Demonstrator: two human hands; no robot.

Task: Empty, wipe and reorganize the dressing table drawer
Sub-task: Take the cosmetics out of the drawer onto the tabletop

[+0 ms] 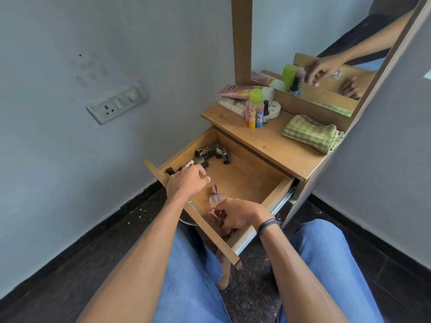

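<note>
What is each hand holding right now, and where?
Right hand grips a reddish bottle around its body. Left hand holds nothing clearly visible.

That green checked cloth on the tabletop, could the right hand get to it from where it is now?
Probably yes. The green checked cloth lies uncovered on the tabletop with nothing on it, but the right hand is down in the drawer, fingers on a small bottle, so it must lift out first.

Your drawer (275, 199) stands pulled out below the dressing table top (275, 145). Small bottles (210, 153) lie heaped in its far left corner; two perfume bottles (215, 206) sit by its near edge. On the top, containers (255, 106) crowd the far left corner and a folded cloth (313, 132) lies at the right edge, before the mirror (314, 43)
</note>
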